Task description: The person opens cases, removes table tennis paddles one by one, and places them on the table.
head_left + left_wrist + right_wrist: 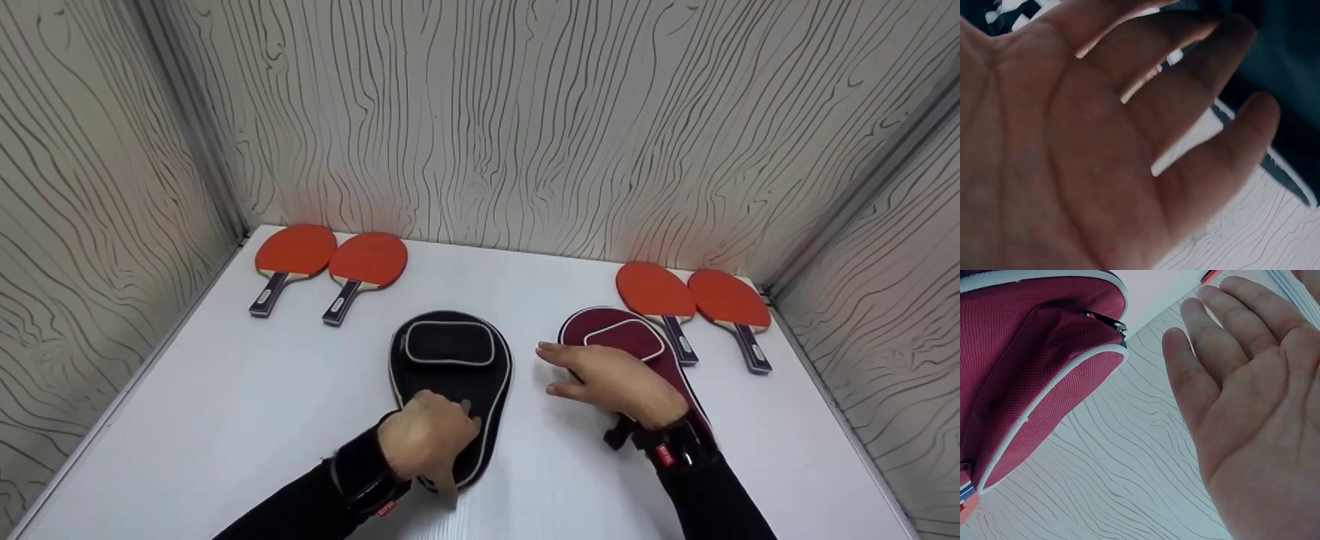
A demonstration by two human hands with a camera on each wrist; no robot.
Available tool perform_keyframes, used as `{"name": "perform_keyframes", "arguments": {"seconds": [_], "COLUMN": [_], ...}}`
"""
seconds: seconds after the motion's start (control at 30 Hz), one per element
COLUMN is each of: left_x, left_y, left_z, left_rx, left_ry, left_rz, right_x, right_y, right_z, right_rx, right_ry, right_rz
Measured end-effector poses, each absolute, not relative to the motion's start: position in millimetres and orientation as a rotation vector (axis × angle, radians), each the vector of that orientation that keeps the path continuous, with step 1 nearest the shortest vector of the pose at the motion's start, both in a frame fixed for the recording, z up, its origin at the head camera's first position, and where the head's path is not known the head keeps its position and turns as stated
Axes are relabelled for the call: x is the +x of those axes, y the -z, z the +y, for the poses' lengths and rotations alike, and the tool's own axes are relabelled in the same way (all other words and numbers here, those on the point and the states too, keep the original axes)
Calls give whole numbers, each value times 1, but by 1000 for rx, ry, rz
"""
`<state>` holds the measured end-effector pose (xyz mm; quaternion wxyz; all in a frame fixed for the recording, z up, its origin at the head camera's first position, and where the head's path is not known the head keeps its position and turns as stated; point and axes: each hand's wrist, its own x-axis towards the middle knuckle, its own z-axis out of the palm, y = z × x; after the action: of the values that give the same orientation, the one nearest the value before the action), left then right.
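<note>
A black table tennis bat case (450,343) with white piping and a small front pocket lies in the middle of the white table. Over its narrow lower end is my left hand (431,435), thumb toward the near end. In the left wrist view, the fingers (1196,84) are spread and nearly straight, their tips at the dark fabric. To the right lies a maroon bat case (622,334), partly covered in the head view by my right hand (615,379). That hand holds nothing; its fingers (1213,343) are extended beside the maroon case's zipped pocket (1055,416).
Two red bats (296,251) (369,260) lie at the back left, handles toward me. At the back right are two more red bats (656,290) (727,300), the inner one against the maroon case. Wood-grain panels (480,127) enclose the table (262,405) on three sides.
</note>
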<state>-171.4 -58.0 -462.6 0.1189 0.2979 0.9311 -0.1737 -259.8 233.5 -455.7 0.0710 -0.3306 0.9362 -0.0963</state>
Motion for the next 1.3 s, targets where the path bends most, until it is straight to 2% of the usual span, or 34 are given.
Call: {"name": "perform_keyframes", "arguments": {"seconds": [0.13,0.4,0.7,0.97,1.1,1.17,1.3], "left_x": [-177,-200,-234,-261,-276,-293,-309], "left_y": [467,471,486,502,516,541,567], "left_z": [-56,-74,-102,-119,-126,-132,-137], "left_rx": [827,915,918,1030,1075,1115,1093], "left_ry": [540,422,110,-69,-124,-61,41], "left_rz": [2714,2817,2967,3070,3129,3191,3272], "right_x": [-261,-262,-263,-262,-263,-264,-264], "right_y": [456,456,457,458,457,456,457], "right_z": [233,235,236,238,238,239,238], "right_rx": [-1010,-976,-953,-940,-938,-949,-993], "right_ry": [284,280,281,287,283,260,176], "right_rz": [2813,2811,2819,2816,2817,2836,2921]}}
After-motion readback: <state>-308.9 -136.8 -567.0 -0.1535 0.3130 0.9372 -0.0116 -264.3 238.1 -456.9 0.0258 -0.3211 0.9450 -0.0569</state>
